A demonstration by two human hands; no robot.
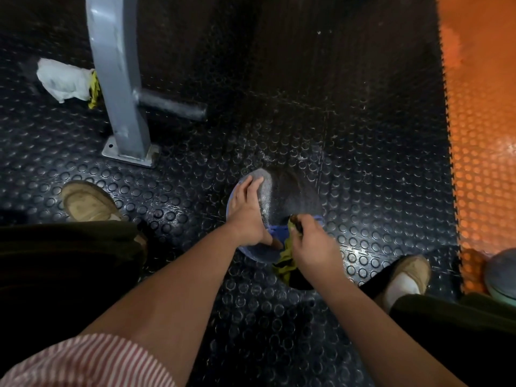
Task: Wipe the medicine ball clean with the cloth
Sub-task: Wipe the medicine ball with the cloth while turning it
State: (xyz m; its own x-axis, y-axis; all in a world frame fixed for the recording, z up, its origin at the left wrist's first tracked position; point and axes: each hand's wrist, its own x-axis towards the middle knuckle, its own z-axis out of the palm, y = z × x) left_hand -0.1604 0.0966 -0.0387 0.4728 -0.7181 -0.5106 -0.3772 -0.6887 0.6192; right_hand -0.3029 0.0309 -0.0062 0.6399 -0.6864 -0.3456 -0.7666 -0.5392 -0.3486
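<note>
Medicine ball (pixel 290 196) on studded floor (pixel 279 317). Left hand (pixel 247 216) flat on top, fingers spread, steadying. Right hand (pixel 312 241) fingers bunched round cloth (pixel 287 261), pressed at ball's near side. Wiping seemingly underway; far side looks dusty, probably still to do.

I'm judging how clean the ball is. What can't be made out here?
Head view:
medicine ball: near side hidden by left hand and right hand; underside out of sight.
cloth: wiping part hidden under the right hand.
second ball: cut off by the right edge.
Remaining dirt: too dim to tell.
</note>
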